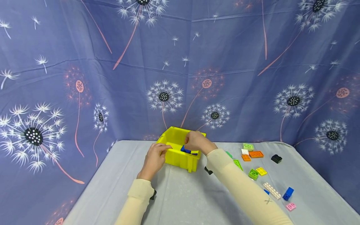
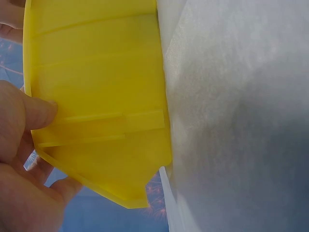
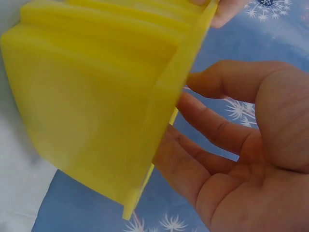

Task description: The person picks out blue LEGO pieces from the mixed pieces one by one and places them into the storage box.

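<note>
A yellow plastic bin [image 1: 180, 158] stands at the far side of the table. My left hand [image 1: 153, 159] grips its near left rim; in the left wrist view the thumb [image 2: 41, 112] presses the outer wall, with other fingers behind the rim. My right hand [image 1: 198, 142] reaches over the right side into the bin, fingers bent downward. Right at its fingertips is a blue toy brick [image 1: 185, 150], and a darker blue piece lies beside it. From the right wrist, the bin wall [image 3: 87, 116] hides those fingertips, so whether they pinch the brick is unclear.
Loose bricks lie on the right of the table: orange [image 1: 256, 154], black [image 1: 276, 158], lime green [image 1: 253, 174], yellow [image 1: 261, 171], long white [image 1: 272, 190], blue [image 1: 288, 193] and pink [image 1: 291, 206]. A patterned blue cloth [image 1: 180, 62] hangs behind the table.
</note>
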Action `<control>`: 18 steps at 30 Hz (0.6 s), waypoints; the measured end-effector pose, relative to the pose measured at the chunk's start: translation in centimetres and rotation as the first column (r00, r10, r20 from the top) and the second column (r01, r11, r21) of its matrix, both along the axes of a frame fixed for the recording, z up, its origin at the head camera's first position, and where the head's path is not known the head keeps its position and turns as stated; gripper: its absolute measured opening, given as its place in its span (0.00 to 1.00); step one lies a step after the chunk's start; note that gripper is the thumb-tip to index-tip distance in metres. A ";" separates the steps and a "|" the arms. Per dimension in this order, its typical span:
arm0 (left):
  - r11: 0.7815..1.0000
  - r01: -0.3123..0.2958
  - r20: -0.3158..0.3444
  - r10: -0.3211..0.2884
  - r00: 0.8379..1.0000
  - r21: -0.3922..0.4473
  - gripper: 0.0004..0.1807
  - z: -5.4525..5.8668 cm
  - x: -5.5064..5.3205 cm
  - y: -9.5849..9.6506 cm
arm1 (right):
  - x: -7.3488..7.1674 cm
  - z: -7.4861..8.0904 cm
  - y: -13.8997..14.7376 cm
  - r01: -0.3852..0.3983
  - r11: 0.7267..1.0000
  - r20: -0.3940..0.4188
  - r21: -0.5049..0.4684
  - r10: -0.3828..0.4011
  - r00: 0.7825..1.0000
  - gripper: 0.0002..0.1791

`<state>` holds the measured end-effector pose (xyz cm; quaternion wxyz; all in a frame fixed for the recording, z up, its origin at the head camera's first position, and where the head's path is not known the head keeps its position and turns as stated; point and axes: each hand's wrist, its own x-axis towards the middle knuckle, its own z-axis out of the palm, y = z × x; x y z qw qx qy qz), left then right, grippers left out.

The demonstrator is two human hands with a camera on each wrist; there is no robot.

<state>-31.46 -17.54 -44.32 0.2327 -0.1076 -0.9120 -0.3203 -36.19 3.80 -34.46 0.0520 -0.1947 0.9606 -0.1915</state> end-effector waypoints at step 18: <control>1.000 0.030 -0.006 -0.030 1.000 0.006 0.18 0.4 -0.1 -0.2 | 4.7 3.1 5.9 -0.008 0.994 -0.138 -0.109 -0.008 0.990 0.13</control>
